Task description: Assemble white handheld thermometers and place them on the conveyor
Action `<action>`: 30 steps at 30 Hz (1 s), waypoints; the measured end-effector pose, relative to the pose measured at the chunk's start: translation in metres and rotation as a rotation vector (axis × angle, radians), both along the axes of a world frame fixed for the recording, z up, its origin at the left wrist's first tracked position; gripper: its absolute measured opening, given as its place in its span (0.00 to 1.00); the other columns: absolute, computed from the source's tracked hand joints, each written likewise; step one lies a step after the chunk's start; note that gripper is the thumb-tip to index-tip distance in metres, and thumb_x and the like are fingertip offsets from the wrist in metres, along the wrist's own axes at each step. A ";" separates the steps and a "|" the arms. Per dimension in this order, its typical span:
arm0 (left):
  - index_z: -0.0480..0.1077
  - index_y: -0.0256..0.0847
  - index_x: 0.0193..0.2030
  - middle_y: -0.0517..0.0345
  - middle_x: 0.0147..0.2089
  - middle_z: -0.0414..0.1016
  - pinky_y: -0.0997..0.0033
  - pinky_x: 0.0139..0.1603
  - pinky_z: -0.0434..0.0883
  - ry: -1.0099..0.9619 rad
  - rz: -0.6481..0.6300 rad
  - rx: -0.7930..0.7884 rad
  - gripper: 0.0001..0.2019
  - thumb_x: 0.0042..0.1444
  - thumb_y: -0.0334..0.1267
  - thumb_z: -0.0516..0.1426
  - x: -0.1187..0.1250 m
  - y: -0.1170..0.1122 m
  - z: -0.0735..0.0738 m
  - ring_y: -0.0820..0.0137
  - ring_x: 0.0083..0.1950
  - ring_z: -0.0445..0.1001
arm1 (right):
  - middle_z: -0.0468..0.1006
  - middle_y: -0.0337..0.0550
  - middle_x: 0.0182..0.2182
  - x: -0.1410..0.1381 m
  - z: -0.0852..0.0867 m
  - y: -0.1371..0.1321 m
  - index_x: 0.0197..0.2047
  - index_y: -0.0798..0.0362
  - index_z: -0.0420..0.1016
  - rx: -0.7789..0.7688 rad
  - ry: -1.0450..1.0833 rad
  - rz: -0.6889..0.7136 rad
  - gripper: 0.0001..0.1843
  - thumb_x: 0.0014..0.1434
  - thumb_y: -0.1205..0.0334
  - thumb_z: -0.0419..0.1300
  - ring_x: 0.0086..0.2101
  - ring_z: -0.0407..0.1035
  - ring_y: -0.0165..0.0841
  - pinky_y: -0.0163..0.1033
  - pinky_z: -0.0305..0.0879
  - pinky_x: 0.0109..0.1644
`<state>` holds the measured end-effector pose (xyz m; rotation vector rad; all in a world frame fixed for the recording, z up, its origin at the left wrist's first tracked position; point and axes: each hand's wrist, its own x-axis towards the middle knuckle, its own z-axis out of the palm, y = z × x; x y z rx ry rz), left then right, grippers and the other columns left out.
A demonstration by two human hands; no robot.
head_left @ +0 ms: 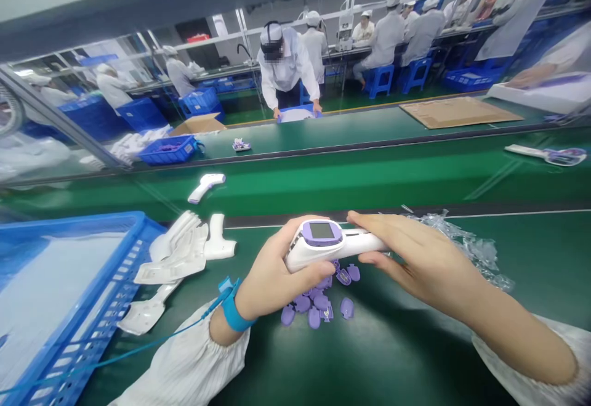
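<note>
A white thermometer gun (330, 247) with a purple-framed screen lies sideways between both hands, screen facing up. My left hand (272, 276) is wrapped round its head end, thumb underneath; a blue wrist strap with a cord sits on that wrist. My right hand (418, 257) grips the handle end from above, fingers closed over it. Just below the thermometer, several small purple plastic parts (318, 304) lie heaped on the green bench.
White shell halves (178, 255) are piled left of my hands, beside a blue crate (92, 307). Crumpled clear plastic (466, 246) lies at right. Another thermometer (206, 187) rests on the green belt. A person in white leans over a tray (298, 112) across the line.
</note>
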<state>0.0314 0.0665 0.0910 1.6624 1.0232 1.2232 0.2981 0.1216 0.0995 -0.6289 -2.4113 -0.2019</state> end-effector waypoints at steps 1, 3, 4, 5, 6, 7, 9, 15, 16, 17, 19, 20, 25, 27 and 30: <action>0.74 0.47 0.64 0.54 0.59 0.82 0.66 0.56 0.77 -0.009 -0.001 -0.006 0.23 0.65 0.45 0.70 0.000 -0.001 -0.001 0.62 0.56 0.81 | 0.85 0.58 0.57 -0.001 0.000 0.000 0.70 0.61 0.68 0.032 -0.002 0.010 0.25 0.80 0.51 0.54 0.52 0.82 0.45 0.49 0.80 0.53; 0.74 0.47 0.65 0.54 0.59 0.82 0.66 0.56 0.78 -0.047 -0.003 -0.011 0.22 0.67 0.45 0.68 0.001 -0.002 -0.005 0.62 0.56 0.81 | 0.85 0.60 0.56 -0.004 -0.001 0.000 0.69 0.63 0.68 0.078 -0.013 0.030 0.27 0.79 0.50 0.56 0.52 0.82 0.46 0.49 0.79 0.51; 0.74 0.48 0.65 0.54 0.59 0.82 0.65 0.57 0.78 -0.066 -0.007 -0.007 0.22 0.68 0.45 0.68 0.001 -0.003 -0.007 0.62 0.56 0.81 | 0.86 0.61 0.55 -0.005 -0.001 0.000 0.69 0.64 0.69 0.094 -0.018 0.033 0.27 0.79 0.51 0.56 0.52 0.82 0.46 0.49 0.79 0.51; 0.74 0.48 0.66 0.54 0.60 0.81 0.64 0.57 0.78 -0.083 -0.014 -0.002 0.22 0.68 0.46 0.68 0.002 -0.004 -0.008 0.62 0.56 0.82 | 0.86 0.61 0.55 -0.007 -0.001 -0.001 0.68 0.64 0.69 0.108 -0.021 0.029 0.26 0.79 0.52 0.56 0.52 0.83 0.45 0.48 0.79 0.50; 0.74 0.48 0.66 0.53 0.60 0.81 0.63 0.57 0.78 -0.101 -0.017 0.001 0.23 0.67 0.46 0.68 0.002 -0.005 -0.010 0.62 0.54 0.82 | 0.86 0.60 0.55 -0.008 -0.001 -0.001 0.68 0.64 0.69 0.123 -0.020 0.021 0.25 0.79 0.54 0.56 0.51 0.83 0.45 0.48 0.79 0.50; 0.74 0.48 0.66 0.53 0.60 0.81 0.63 0.56 0.79 -0.115 -0.015 -0.001 0.23 0.67 0.46 0.69 0.002 -0.005 -0.010 0.62 0.54 0.82 | 0.86 0.61 0.55 -0.008 -0.001 -0.001 0.68 0.64 0.69 0.139 -0.017 0.015 0.24 0.79 0.55 0.56 0.52 0.83 0.46 0.49 0.79 0.50; 0.74 0.47 0.64 0.53 0.60 0.81 0.65 0.54 0.79 -0.130 -0.002 -0.012 0.23 0.65 0.46 0.70 0.003 -0.006 -0.010 0.62 0.53 0.82 | 0.86 0.62 0.56 -0.009 0.000 -0.001 0.70 0.65 0.67 0.165 -0.008 0.017 0.25 0.79 0.56 0.57 0.53 0.82 0.47 0.50 0.79 0.51; 0.73 0.46 0.65 0.52 0.60 0.80 0.66 0.52 0.79 -0.131 -0.018 -0.033 0.27 0.63 0.50 0.71 0.005 -0.007 -0.004 0.61 0.54 0.81 | 0.79 0.67 0.64 -0.008 0.005 0.000 0.80 0.66 0.53 0.158 -0.046 0.049 0.35 0.80 0.57 0.55 0.61 0.78 0.51 0.54 0.79 0.57; 0.73 0.46 0.65 0.52 0.60 0.80 0.66 0.53 0.79 -0.124 -0.019 -0.030 0.27 0.63 0.50 0.71 0.005 -0.008 -0.004 0.61 0.55 0.81 | 0.80 0.66 0.64 -0.008 0.006 0.000 0.81 0.64 0.51 0.155 -0.053 0.044 0.35 0.80 0.58 0.55 0.60 0.79 0.51 0.54 0.79 0.56; 0.73 0.47 0.66 0.52 0.60 0.80 0.65 0.54 0.79 -0.117 -0.019 -0.024 0.26 0.64 0.50 0.70 0.005 -0.008 -0.004 0.61 0.56 0.81 | 0.80 0.65 0.63 -0.008 0.007 0.000 0.82 0.63 0.49 0.150 -0.054 0.037 0.36 0.80 0.59 0.55 0.58 0.80 0.51 0.54 0.80 0.55; 0.73 0.47 0.66 0.53 0.60 0.81 0.65 0.56 0.78 -0.100 -0.018 -0.009 0.24 0.67 0.49 0.68 0.005 -0.009 -0.004 0.61 0.56 0.81 | 0.82 0.63 0.62 -0.007 0.008 0.000 0.83 0.60 0.49 0.135 -0.038 0.030 0.37 0.79 0.60 0.56 0.57 0.81 0.50 0.52 0.80 0.54; 0.74 0.47 0.66 0.53 0.60 0.82 0.65 0.57 0.78 -0.089 -0.016 0.001 0.23 0.68 0.49 0.67 0.004 -0.010 -0.005 0.61 0.56 0.81 | 0.82 0.62 0.62 -0.007 0.008 -0.001 0.83 0.59 0.50 0.122 -0.031 0.034 0.36 0.79 0.61 0.56 0.57 0.81 0.49 0.52 0.80 0.55; 0.74 0.45 0.68 0.48 0.63 0.82 0.60 0.63 0.76 0.001 -0.049 0.094 0.25 0.70 0.51 0.65 -0.002 -0.008 -0.008 0.56 0.60 0.81 | 0.85 0.59 0.57 -0.001 0.007 -0.003 0.73 0.59 0.66 -0.008 -0.057 0.064 0.27 0.80 0.51 0.54 0.52 0.83 0.48 0.51 0.79 0.50; 0.74 0.43 0.69 0.46 0.64 0.82 0.58 0.63 0.77 0.031 -0.075 0.131 0.26 0.69 0.52 0.65 -0.005 -0.007 -0.009 0.55 0.61 0.81 | 0.88 0.52 0.52 0.001 0.009 -0.003 0.68 0.55 0.71 -0.130 -0.066 0.086 0.24 0.79 0.47 0.55 0.45 0.84 0.44 0.47 0.78 0.43; 0.74 0.44 0.68 0.47 0.66 0.81 0.58 0.65 0.77 0.043 -0.106 0.179 0.25 0.69 0.50 0.66 -0.005 -0.005 -0.009 0.54 0.64 0.81 | 0.89 0.45 0.48 0.003 0.014 -0.005 0.64 0.49 0.74 -0.312 -0.036 0.132 0.20 0.77 0.47 0.59 0.43 0.84 0.39 0.42 0.76 0.41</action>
